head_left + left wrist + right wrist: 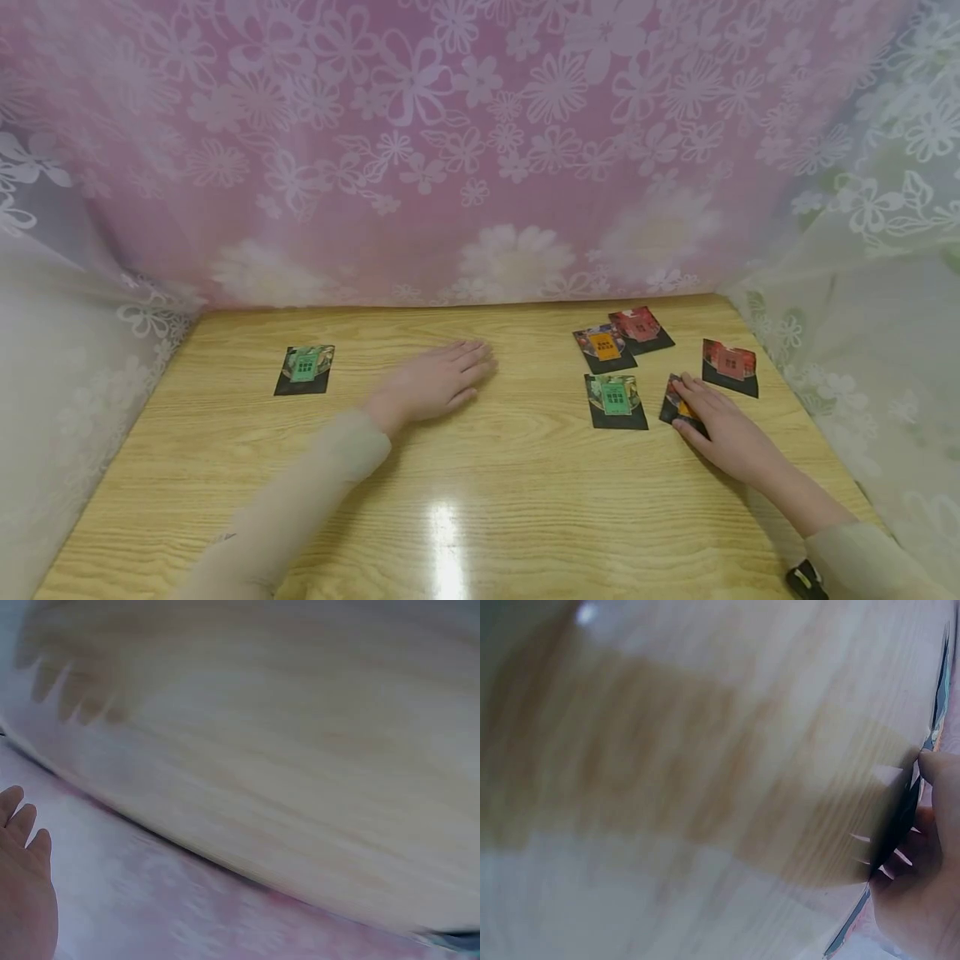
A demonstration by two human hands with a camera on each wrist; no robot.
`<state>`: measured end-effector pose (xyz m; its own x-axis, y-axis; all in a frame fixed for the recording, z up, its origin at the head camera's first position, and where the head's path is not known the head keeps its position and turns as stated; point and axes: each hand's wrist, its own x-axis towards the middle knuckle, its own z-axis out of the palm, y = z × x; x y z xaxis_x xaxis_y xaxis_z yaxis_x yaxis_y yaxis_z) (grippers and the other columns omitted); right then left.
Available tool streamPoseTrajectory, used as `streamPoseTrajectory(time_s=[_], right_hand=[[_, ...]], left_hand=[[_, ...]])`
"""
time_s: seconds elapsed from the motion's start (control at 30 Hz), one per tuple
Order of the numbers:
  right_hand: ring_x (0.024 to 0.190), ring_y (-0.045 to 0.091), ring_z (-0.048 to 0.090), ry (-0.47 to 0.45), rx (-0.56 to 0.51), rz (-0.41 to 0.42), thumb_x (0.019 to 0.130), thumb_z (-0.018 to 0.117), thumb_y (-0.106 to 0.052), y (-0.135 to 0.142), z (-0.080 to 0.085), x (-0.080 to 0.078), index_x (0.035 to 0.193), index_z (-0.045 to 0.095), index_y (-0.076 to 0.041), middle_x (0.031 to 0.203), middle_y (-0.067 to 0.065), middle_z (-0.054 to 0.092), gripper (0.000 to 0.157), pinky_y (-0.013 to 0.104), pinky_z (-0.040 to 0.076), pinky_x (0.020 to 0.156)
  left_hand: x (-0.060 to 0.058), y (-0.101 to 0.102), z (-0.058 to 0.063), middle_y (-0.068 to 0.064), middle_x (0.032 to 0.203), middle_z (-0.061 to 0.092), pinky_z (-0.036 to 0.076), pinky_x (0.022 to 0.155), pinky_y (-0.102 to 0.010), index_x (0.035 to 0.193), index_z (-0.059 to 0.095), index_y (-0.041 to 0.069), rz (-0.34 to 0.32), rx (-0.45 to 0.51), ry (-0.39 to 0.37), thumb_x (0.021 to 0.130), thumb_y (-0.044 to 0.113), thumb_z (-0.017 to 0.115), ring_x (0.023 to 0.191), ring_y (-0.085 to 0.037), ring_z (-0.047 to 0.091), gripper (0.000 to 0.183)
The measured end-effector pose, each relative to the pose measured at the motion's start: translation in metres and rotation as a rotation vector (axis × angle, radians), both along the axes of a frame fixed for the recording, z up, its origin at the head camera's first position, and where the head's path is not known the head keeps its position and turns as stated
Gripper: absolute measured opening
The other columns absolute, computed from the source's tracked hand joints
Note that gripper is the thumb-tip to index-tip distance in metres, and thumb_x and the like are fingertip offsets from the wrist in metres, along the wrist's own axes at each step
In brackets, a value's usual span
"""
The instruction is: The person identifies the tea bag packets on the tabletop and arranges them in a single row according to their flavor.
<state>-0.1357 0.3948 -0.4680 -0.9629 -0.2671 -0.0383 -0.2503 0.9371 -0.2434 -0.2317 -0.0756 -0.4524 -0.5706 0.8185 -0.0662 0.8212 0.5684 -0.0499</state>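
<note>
My right hand [723, 429] holds a small dark packet with an orange label [668, 407] at the right of the table, thumb and fingers at its edges. The hand hides much of this packet. In the right wrist view, the packet's dark underside [898, 825] shows between thumb and fingertips, a little off the wood. Left of it lies a green-labelled packet [617, 402], and behind the right hand a red-labelled one [731, 365]. My left hand [435, 383] is palm down over the middle of the table with straight fingers, holding nothing.
Another orange-labelled packet [604, 347] overlaps a second red-labelled packet [643, 328] at the back right. A second green-labelled packet [305, 370] lies far left. The wooden table [510, 500] ends against a pink floral curtain [450, 208] at the back, with pale curtains at both sides.
</note>
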Motion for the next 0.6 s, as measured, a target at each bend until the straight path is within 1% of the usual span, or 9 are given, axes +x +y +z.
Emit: streamPoseTrajectory(time_s=[0.1, 0.33, 0.47, 0.6], right_hand=[[0.15, 0.059, 0.034, -0.002, -0.002, -0.001, 0.107, 0.066, -0.032, 0.001, 0.0, 0.0, 0.162, 0.036, 0.006, 0.166, 0.035, 0.033, 0.074, 0.075, 0.034, 0.118], [0.15, 0.059, 0.034, -0.004, -0.003, 0.002, 0.107, 0.066, -0.032, 0.0, 0.0, -0.001, 0.163, 0.036, 0.006, 0.167, 0.035, 0.033, 0.074, 0.075, 0.033, 0.118], [0.15, 0.059, 0.034, -0.004, -0.001, -0.001, 0.107, 0.066, -0.031, 0.001, -0.001, -0.002, 0.163, 0.035, 0.006, 0.167, 0.035, 0.033, 0.074, 0.075, 0.033, 0.118], [0.149, 0.058, 0.035, -0.003, 0.005, -0.001, 0.107, 0.066, -0.031, 0.002, -0.003, -0.002, 0.163, 0.036, 0.005, 0.167, 0.034, 0.033, 0.073, 0.075, 0.034, 0.117]], left_hand=[[-0.001, 0.023, 0.001, -0.009, 0.179, 0.021, 0.017, 0.138, -0.039, 0.171, 0.026, 0.017, -0.045, -0.014, 0.017, 0.117, 0.04, 0.036, 0.167, -0.024, 0.018, 0.06], [-0.001, 0.073, 0.003, -0.01, 0.178, 0.022, 0.015, 0.138, -0.037, 0.17, 0.027, 0.016, -0.138, -0.009, 0.044, 0.116, 0.04, 0.035, 0.167, -0.024, 0.018, 0.06], [0.001, 0.1, 0.002, -0.007, 0.178, 0.022, 0.012, 0.138, -0.035, 0.17, 0.027, 0.017, -0.167, -0.01, 0.055, 0.116, 0.042, 0.033, 0.167, -0.023, 0.018, 0.06], [0.005, 0.124, 0.003, -0.006, 0.178, 0.022, 0.012, 0.138, -0.034, 0.17, 0.028, 0.019, -0.186, -0.025, 0.058, 0.116, 0.042, 0.033, 0.167, -0.022, 0.019, 0.059]])
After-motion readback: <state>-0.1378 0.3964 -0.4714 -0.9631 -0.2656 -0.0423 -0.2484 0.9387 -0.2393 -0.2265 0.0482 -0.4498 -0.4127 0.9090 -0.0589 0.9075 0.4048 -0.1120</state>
